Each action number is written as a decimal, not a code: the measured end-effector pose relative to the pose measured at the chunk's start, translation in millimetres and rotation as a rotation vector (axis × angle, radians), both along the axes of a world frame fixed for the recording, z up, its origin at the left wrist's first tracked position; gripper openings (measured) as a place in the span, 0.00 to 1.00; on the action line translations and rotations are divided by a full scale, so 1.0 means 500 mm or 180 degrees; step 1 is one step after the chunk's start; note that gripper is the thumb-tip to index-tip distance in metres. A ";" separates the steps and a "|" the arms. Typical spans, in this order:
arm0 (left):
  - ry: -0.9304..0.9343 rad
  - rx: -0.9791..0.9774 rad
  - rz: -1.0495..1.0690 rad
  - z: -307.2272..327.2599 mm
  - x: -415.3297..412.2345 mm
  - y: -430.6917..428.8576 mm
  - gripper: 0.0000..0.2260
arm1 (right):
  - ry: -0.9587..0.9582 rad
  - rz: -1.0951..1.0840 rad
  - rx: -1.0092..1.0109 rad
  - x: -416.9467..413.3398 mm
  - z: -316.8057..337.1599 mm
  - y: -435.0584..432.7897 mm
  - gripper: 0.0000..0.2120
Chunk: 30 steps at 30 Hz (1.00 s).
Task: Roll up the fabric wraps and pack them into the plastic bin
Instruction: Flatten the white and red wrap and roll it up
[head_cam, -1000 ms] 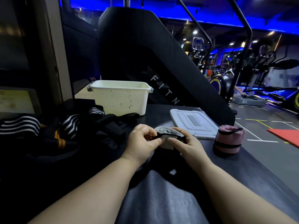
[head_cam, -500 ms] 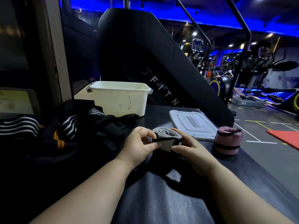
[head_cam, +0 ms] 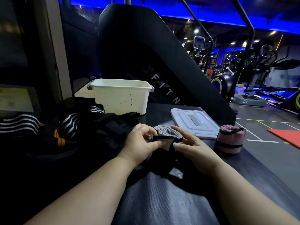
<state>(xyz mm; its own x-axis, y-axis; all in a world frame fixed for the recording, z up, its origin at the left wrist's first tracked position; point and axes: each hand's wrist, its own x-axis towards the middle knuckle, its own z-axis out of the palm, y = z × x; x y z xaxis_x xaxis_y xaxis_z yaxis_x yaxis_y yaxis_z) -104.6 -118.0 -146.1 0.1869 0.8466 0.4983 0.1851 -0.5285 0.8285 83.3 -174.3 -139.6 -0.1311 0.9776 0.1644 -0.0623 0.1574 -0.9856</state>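
A grey fabric wrap (head_cam: 168, 133), rolled tight with a black band around it, is held between both hands above the dark mat. My left hand (head_cam: 140, 143) pinches its left side, thumb on the front. My right hand (head_cam: 191, 145) cups its right side. A loose black tail of the wrap hangs down toward me. The white plastic bin (head_cam: 121, 96) stands open behind, to the left; its inside is hidden. A pink rolled wrap (head_cam: 229, 139) stands upright at the right. Unrolled black and striped wraps (head_cam: 68, 122) lie in a heap at the left.
The bin's grey lid (head_cam: 194, 123) lies flat between the bin and the pink roll. A large black fitness machine panel (head_cam: 146, 51) rises behind the bin. The surface's right edge drops to the gym floor, where a red mat (head_cam: 287, 137) lies.
The roll has turned slightly in my hands and my right fingers have shifted lower along its side. The view has tilted up a little.
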 end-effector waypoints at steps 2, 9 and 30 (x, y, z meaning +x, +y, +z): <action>0.0041 0.0065 0.0005 -0.002 -0.004 0.005 0.16 | -0.0017 0.0030 0.0002 0.000 0.001 -0.002 0.29; 0.0240 0.0438 -0.0143 0.000 0.003 -0.005 0.17 | -0.0332 -0.0374 0.0237 -0.011 -0.013 0.006 0.25; -0.0403 -0.0587 -0.0753 0.004 -0.020 -0.004 0.05 | -0.0299 -0.0348 0.0172 0.008 -0.015 0.016 0.23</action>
<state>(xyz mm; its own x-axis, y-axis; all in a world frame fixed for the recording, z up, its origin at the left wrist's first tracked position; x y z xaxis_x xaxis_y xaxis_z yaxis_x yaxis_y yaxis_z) -114.7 -120.1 -144.3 0.3356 0.8653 0.3724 -0.0355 -0.3834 0.9229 87.1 -166.2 -147.1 -0.0417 0.9770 0.2093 0.0501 0.2113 -0.9761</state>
